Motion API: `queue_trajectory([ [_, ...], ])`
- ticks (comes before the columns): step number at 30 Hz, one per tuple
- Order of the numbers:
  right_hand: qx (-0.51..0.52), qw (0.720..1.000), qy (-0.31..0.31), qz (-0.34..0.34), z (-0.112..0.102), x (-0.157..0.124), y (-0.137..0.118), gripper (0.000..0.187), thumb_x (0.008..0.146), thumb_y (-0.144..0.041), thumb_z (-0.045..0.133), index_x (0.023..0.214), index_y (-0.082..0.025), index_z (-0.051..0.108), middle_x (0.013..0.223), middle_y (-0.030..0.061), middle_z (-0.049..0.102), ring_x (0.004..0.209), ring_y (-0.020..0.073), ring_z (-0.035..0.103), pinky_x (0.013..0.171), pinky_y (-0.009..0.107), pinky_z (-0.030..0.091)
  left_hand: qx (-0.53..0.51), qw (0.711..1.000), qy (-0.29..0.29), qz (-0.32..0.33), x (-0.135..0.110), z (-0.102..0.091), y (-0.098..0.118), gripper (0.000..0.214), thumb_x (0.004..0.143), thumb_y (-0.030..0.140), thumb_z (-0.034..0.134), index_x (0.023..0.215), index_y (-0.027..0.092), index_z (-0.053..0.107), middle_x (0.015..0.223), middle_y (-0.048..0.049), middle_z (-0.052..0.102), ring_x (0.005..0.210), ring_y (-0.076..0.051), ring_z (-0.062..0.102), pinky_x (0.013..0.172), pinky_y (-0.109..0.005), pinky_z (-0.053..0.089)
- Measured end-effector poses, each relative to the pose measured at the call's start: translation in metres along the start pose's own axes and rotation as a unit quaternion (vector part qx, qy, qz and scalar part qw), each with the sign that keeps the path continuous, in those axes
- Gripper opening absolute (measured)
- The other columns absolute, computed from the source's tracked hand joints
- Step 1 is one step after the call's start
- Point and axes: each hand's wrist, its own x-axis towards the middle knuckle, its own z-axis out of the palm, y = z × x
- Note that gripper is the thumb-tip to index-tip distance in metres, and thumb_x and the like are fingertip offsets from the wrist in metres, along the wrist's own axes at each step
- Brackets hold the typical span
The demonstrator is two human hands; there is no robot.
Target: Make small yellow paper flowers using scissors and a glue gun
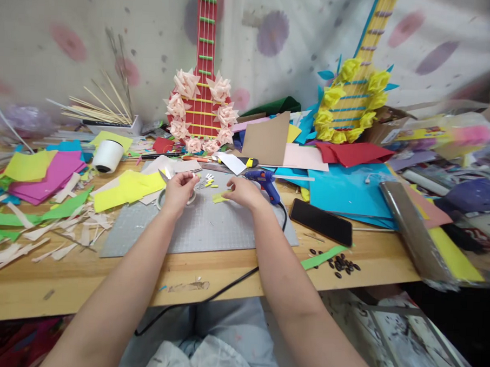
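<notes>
Head view: a grey mat [222, 234] lies on the bench [62, 273], probably to shield the wood. Above its far half, the left hand [180, 191] pinches a pale bit [195, 176] between thumb and fingers, perhaps raised to keep it visible. The right hand [243, 192] curls low over a yellow strip [219, 197] on the mat, fingers narrowed at its end; whether they grip it, I cannot tell. The glue gun [265, 182] rests at the mat's far right corner, handle towards the near side, likely for easy grabbing.
</notes>
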Motion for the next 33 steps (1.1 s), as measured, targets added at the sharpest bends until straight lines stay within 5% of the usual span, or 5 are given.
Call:
queue_trajectory([
  [5,0.005,0.999,-0.026,-0.033,-0.024,-0.018,0.010,0.045,0.068,-0.043,0.062,0.107,-0.020,0.059,0.112,0.0100,0.060,0.099,0.0235,0.056,0.079,0.031,0.040,-0.083,0.995,-0.051,-0.032,-0.003,-0.009,-0.005,0.034,0.057,0.034,0.070,0.083,0.012,0.062,0.075,-0.0035,0.063,0.047,-0.004,0.043,0.042,-0.017,0.034],
  [9,0.002,0.995,-0.078,-0.060,-0.054,-0.040,0.034,0.033,0.069,-0.046,0.061,0.091,-0.021,0.066,0.099,0.0060,0.066,0.086,0.0193,0.059,0.073,0.027,0.042,-0.122,0.989,-0.063,-0.062,-0.005,-0.014,-0.005,0.039,0.051,0.032,0.074,0.083,0.011,0.064,0.078,-0.0060,0.065,0.048,-0.003,0.043,0.044,-0.017,0.036],
  [14,-0.043,0.996,-0.063,0.040,-0.081,-0.049,0.074,0.038,0.066,-0.055,0.058,0.074,-0.019,0.065,0.073,0.0056,0.066,0.065,0.0165,0.057,0.057,0.026,0.039,-0.138,0.986,-0.053,-0.071,-0.010,-0.014,0.000,0.039,0.046,0.030,0.077,0.079,0.011,0.064,0.070,-0.0029,0.063,0.047,-0.003,0.045,0.043,-0.017,0.035],
  [25,0.165,0.980,0.085,0.078,-0.029,-0.016,0.088,0.044,0.062,-0.048,0.064,0.093,-0.018,0.065,0.088,0.0079,0.066,0.077,0.0189,0.059,0.065,0.028,0.044,-0.148,0.982,-0.031,-0.113,-0.020,-0.015,-0.003,0.034,0.044,0.023,0.078,0.070,0.013,0.060,0.065,0.0025,0.058,0.052,-0.005,0.050,0.047,-0.018,0.042],
  [33,0.501,0.860,0.095,-0.015,-0.005,-0.017,0.058,0.038,0.063,-0.048,0.062,0.085,-0.017,0.060,0.093,0.0067,0.064,0.068,0.0103,0.057,0.049,0.019,0.038,-0.170,0.968,-0.126,-0.134,-0.024,-0.015,-0.007,0.031,0.068,0.031,0.066,0.095,0.016,0.062,0.087,-0.0060,0.066,0.077,-0.014,0.063,0.061,-0.025,0.052],
])
